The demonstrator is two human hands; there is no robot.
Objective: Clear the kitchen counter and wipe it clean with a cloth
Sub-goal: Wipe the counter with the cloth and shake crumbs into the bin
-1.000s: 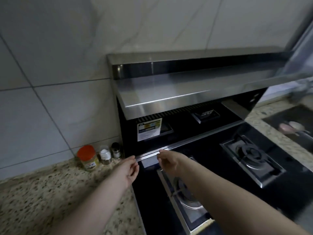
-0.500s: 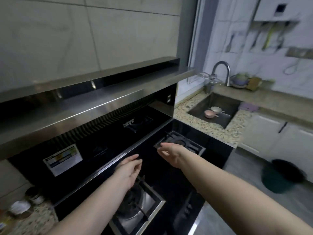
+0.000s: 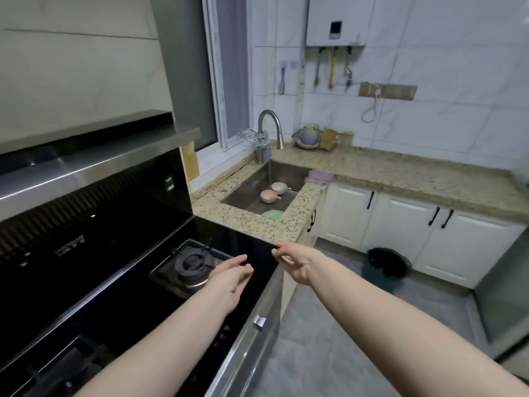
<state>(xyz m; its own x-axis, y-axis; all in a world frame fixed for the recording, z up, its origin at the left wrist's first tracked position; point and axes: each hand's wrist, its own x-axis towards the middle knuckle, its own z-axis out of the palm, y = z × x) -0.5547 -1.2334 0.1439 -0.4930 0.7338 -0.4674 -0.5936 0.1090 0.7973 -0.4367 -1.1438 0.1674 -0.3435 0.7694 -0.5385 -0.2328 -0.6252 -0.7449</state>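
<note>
A speckled granite counter [image 3: 400, 173] runs from the black stove [image 3: 114, 282] round the corner. A purple cloth [image 3: 320, 176] lies folded on the counter at the sink's right rim. My left hand [image 3: 232, 275] hovers over the stove's right side, fingers straight and empty. My right hand [image 3: 294, 260] is near the stove's front right corner, fingers loosely curled, holding nothing.
The steel sink [image 3: 257, 190] holds a pink bowl [image 3: 269, 196], a cream bowl [image 3: 279, 186] and a green plate [image 3: 272, 214]. A tap [image 3: 269, 124] stands behind it. Cups and a rack [image 3: 315, 137] sit at the far wall. A dark bin [image 3: 388, 263] stands on the floor.
The view has swung right from the spice jars and stove's left burner to the sink corner. Both hands have travelled right along the stove, still empty.
</note>
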